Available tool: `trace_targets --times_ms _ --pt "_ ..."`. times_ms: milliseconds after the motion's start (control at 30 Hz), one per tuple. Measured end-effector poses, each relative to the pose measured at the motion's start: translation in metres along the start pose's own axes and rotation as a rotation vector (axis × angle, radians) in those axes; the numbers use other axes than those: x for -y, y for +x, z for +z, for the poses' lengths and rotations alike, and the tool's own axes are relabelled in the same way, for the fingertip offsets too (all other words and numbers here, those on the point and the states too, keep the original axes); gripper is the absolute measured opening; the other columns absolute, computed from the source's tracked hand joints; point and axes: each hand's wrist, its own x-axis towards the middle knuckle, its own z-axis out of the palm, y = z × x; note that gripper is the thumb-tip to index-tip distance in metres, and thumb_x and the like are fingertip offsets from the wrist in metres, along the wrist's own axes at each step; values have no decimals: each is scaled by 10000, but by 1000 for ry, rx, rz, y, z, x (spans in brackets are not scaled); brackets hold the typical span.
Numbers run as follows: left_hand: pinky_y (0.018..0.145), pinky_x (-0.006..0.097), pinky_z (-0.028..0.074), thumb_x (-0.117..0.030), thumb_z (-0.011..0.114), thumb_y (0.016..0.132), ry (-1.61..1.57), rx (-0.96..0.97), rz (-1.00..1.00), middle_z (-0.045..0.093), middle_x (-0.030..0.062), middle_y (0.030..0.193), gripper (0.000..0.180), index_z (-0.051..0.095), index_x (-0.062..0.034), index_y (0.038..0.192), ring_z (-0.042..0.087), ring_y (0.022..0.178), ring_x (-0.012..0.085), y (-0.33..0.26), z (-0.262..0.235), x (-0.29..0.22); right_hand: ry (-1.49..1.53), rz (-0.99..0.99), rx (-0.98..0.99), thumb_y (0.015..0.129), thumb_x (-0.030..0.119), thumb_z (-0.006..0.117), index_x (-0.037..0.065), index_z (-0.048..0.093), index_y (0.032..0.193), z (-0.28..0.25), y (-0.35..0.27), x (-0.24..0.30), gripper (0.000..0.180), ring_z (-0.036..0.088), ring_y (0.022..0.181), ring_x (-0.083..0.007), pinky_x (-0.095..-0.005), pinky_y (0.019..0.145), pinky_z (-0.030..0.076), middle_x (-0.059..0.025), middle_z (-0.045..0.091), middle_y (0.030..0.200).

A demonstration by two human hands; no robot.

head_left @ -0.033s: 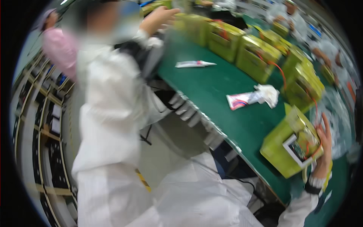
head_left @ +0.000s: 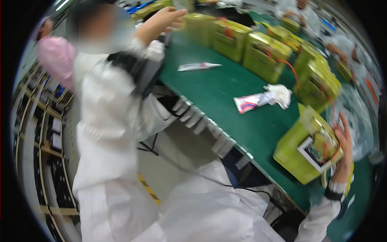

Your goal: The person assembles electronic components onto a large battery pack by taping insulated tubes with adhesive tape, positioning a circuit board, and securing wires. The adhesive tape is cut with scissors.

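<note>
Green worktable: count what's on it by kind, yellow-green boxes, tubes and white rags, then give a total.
On the green worktable:
Yellow-green boxes: 6, one touched by a hand
Tubes: 2, one white, one with pink print
White rags: 1
Total: 9

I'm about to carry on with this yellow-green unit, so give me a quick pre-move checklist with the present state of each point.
1. Right hand on the yellow-green unit: ok, it rests against the unit's right side.
2. Left hand in view: not ok, it does not show in the picture.
3. Unit seated on the green table: ok, it stands near the table's front edge.
4. Red wire at the unit's open face clear of the fingers: cannot tell, too blurred.
5. Squeezed tube and white cloth apart from the unit: ok.
6. Co-worker in white coat away from the unit: ok, reaching toward the far boxes.
</note>
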Motion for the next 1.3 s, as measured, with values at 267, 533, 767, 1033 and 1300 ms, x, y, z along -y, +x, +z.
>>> trace_targets --times_ms 267,533,767,1033,1300 --pt "1016 350 275 -483 664 706 -245 876 467 319 298 1304 951 214 107 1301 319 1237 349 -180 173 -59 111 -20 11 780 79 583 41 332 1309 0 -7 4 586 510 857 -112 -225 768 431 -34 498 939" --pt "1010 336 281 -401 764 622 -565 925 357 324 288 1298 1147 13 83 1341 341 1227 323 -171 259 -70 150 -71 -120 816 136 597 44 360 1282 5 -16 -4 531 535 907 -131 -258 803 447 -62 560 963" --pt "952 310 360 -306 724 704 -742 1056 174 464 184 1203 823 288 88 1280 459 1121 225 -171 258 -79 283 -107 -137 898 282 474 40 244 1342 -5 -34 -14 556 499 1057 -204 -330 881 416 -112 546 1103" --pt "935 311 375 -318 715 717 -753 1004 105 465 153 1201 807 292 63 1288 468 1097 211 -173 259 -83 -44 -70 -61 763 352 654 27 47 1384 4 -78 -41 927 401 1176 -270 -352 968 317 -195 386 1277" --pt "925 303 365 -404 684 729 -825 958 91 457 137 1201 826 289 46 1297 449 1090 184 -182 277 -78 -9 -76 -46 724 274 704 26 77 1379 3 -74 -46 940 422 1151 -274 -360 972 316 -204 418 1228"
